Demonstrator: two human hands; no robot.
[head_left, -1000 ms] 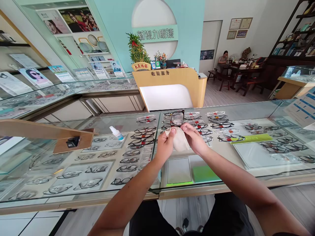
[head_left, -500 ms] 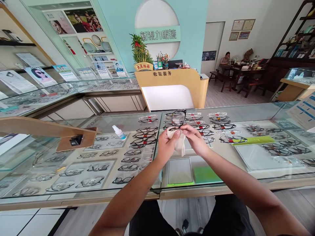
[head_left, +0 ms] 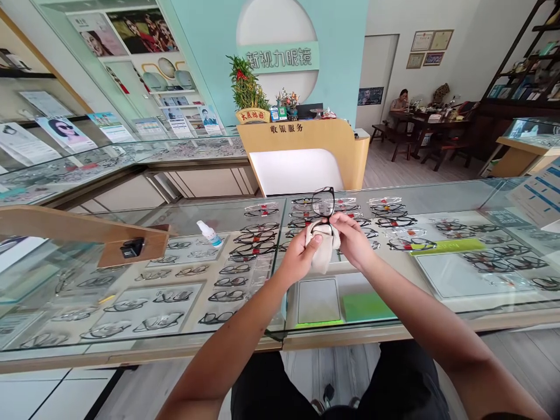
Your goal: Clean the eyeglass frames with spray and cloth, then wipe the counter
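Left hand (head_left: 300, 256) and right hand (head_left: 352, 236), held above the glass bench (head_left: 394, 332). Both hands are closed: the left pinches a pale cloth (head_left: 322, 248) with the thumb pressed on top, and the right grips the lower part of a pair of black-framed glasses (head_left: 324, 201), fingers curled around it. Compared with a second ago, the hands have drawn together and now meet at the fingertips. The cloth, then spread loosely between them, is bunched into a tight wad over the lower lens, and the glasses stand a little higher and further toward 1 o'clock. By this reading the rubbing has passed from arranging the cloth to firm pressure on one lens, with the other lens left bare. The glasses stand on end, with the uncovered lens projecting at 12 o'clock from the two thumbs and the covered half hidden inside the cloth. The cloth's free end hangs toward 6 o'clock, above a grey pad (head_left: 318, 300) and a green pad (head_left: 365, 306) inside the bench. A small spray bottle (head_left: 209, 234) lies on the glass at 9 o'clock from the left hand, well apart. Rows of display frames (head_left: 256, 239) lie beneath the glass.
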